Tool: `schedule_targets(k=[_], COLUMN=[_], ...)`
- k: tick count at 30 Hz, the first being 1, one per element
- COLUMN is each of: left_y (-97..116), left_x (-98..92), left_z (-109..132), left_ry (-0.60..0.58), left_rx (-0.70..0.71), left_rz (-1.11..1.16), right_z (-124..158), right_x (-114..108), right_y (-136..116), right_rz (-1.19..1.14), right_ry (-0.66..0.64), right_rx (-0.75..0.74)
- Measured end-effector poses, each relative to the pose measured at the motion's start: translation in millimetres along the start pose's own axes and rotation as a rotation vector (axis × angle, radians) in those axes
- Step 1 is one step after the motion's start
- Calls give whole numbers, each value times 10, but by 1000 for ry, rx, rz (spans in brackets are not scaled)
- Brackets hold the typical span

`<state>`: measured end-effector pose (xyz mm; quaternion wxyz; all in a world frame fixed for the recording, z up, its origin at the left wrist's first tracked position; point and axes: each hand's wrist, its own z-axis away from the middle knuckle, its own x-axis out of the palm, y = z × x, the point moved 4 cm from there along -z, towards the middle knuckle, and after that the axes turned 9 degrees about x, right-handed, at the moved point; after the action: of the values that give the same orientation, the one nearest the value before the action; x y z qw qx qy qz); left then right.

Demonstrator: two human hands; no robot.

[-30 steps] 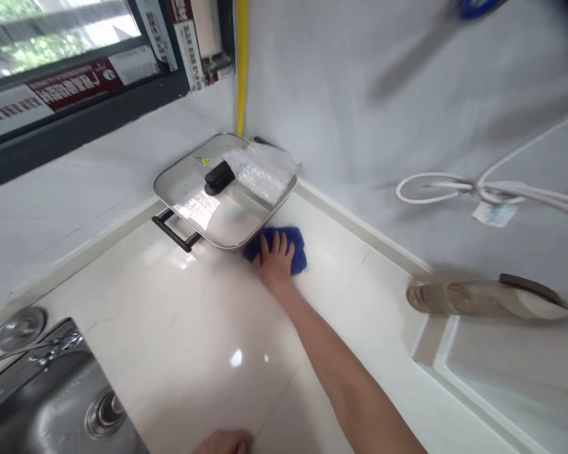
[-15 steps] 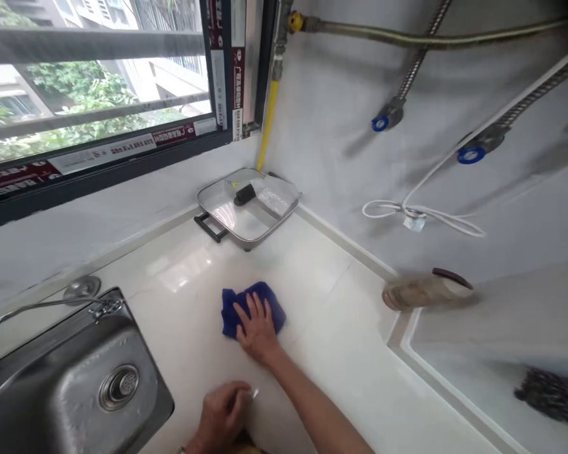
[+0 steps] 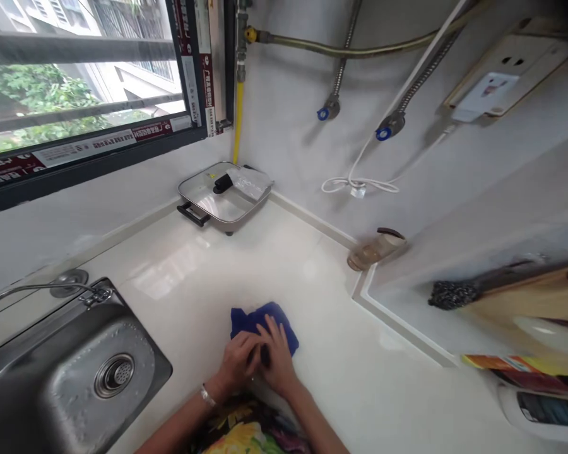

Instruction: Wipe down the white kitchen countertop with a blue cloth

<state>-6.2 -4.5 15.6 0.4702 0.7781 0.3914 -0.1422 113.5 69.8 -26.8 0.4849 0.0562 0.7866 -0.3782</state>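
Observation:
A crumpled blue cloth [image 3: 284, 326] lies on the pale countertop [image 3: 189, 315] in front of me. My right hand [image 3: 278, 359] is over the cloth's near edge with its fingers stretched out; whether it presses on the cloth is hidden. My left hand [image 3: 236, 360], a bracelet at its wrist, is closed and meets the right hand at the fingertips. A tiny glint shows below the left fingers, too small to name. Both hands are close to my body, over the front of the counter.
Left is a steel sink [image 3: 137, 369] with a faucet [image 3: 33, 289]. A glass-lidded electric pan [image 3: 227, 214] stands in the corner. To the right are a tan jar [image 3: 373, 251], a dark scouring pad [image 3: 452, 295] and a white appliance [image 3: 539, 410]. A white cord [image 3: 336, 184] hangs on the wall.
The blue cloth has come nearer to me and slightly right. My right hand has drawn back from its middle, and my left hand has risen to meet it. The view has turned right.

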Motion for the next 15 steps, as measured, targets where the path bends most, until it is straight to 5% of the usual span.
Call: schedule_targets(k=[6, 10, 15], left_y=[70, 89, -99], left_x=[474, 680, 496], left_z=[-133, -114, -33], left_ry=[-223, -307, -328], left_rx=[-23, -12, 75], left_rz=[-227, -326, -389], right_z=[1174, 1911, 2064], right_x=[-582, -783, -761], right_y=[709, 1082, 1191], right_rz=[-92, 73, 249], right_ry=[378, 473, 466], right_rx=[470, 464, 425])
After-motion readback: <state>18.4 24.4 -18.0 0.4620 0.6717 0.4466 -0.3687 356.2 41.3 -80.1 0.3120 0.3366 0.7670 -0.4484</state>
